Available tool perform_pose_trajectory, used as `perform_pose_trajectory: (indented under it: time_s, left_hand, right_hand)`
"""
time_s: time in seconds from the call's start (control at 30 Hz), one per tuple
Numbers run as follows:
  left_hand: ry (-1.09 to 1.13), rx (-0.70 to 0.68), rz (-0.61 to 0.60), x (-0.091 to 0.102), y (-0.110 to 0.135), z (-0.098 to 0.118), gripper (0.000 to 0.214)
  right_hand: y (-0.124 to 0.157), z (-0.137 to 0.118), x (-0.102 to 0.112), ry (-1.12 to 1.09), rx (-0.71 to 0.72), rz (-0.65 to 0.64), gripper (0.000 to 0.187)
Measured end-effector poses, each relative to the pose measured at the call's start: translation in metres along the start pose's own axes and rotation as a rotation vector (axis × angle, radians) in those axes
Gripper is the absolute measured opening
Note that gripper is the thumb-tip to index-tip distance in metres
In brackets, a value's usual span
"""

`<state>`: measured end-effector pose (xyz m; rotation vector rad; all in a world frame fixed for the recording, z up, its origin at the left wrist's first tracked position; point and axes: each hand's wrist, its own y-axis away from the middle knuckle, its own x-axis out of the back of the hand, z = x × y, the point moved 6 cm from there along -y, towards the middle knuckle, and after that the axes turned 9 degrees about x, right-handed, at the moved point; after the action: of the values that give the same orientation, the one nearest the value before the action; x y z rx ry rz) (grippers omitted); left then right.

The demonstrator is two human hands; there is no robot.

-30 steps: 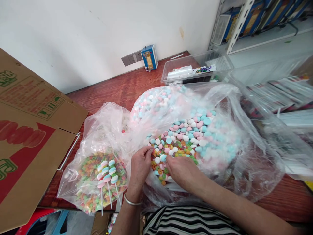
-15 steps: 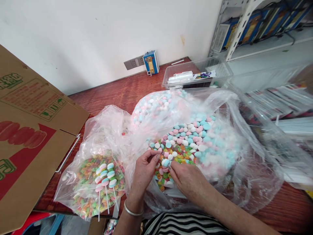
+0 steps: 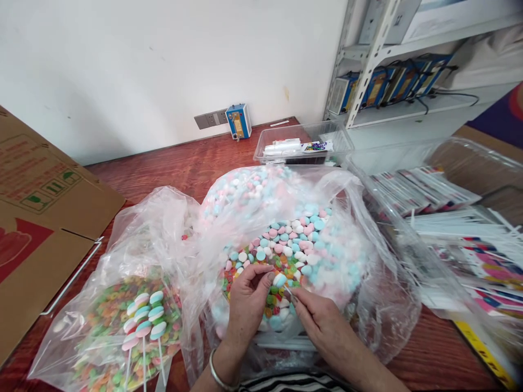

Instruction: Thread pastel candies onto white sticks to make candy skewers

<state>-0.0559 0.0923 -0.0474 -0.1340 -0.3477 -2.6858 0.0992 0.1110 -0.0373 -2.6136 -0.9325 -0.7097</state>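
Observation:
My left hand (image 3: 250, 296), a bangle on its wrist, is closed over the bag with thumb and finger pinching a blue-and-white marshmallow (image 3: 279, 280). My right hand (image 3: 316, 314) grips a thin white stick (image 3: 288, 292) pointing toward that marshmallow; whether its tip is inside I cannot tell. Beneath both hands, an opened clear plastic bag (image 3: 390, 294) holds pastel marshmallows (image 3: 288, 238) and ring-shaped gummies (image 3: 267, 312). Three candy skewers (image 3: 143, 314) of stacked marshmallows and gummies on white sticks lie to the left, on a bag of gummies (image 3: 104, 305).
A cardboard box (image 3: 53, 228) stands at left. Behind the bags is a clear tray (image 3: 261, 152) with white packets. To the right, a large clear bin (image 3: 371, 201) holds packages and white sticks. A blue device (image 3: 238, 122) sits by the wall socket; shelving (image 3: 363, 81) rises behind.
The view has shifted, so most of the table appears lower and further left. My right hand has drawn slightly back from the marshmallow, and the white stick now shows between.

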Motion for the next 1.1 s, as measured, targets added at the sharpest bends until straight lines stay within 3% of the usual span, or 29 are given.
perform_pose_trajectory:
  time_s: [0.23, 0.4, 0.47, 0.57, 0.67, 0.8, 1.1]
  left_hand:
    - [-0.156, -0.084, -0.071, -0.025, 0.013, 0.000, 0.018]
    - [-0.259, -0.162, -0.111, -0.030, 0.018, 0.005, 0.022]
    - [-0.303, -0.173, -0.083, -0.025, 0.009, 0.010, 0.028]
    - [-0.496, -0.279, 0.068, -0.008, -0.017, 0.030, 0.027]
    - [-0.815, -0.414, 0.142, 0.001, -0.047, 0.049, 0.024]
    - [-1.110, -0.396, 0.135, 0.001, -0.075, 0.050, 0.020]
    - [-1.102, -0.319, 0.093, -0.011, -0.076, 0.037, 0.009]
  right_hand:
    - [0.005, 0.015, 0.002, 0.006, -0.057, 0.093, 0.030]
    - [0.000, 0.029, 0.002, -0.265, -0.116, 0.125, 0.026]
    - [0.002, 0.041, -0.002, -0.469, -0.218, 0.137, 0.029]
    - [0.007, 0.057, -0.005, -0.675, -0.329, 0.166, 0.032]
    - [0.013, 0.064, -0.006, -0.715, -0.343, 0.166, 0.030]
    - [0.018, 0.070, -0.008, -0.700, -0.334, 0.160, 0.031]
    - [0.016, 0.072, -0.009, -0.649, -0.328, 0.158, 0.030]
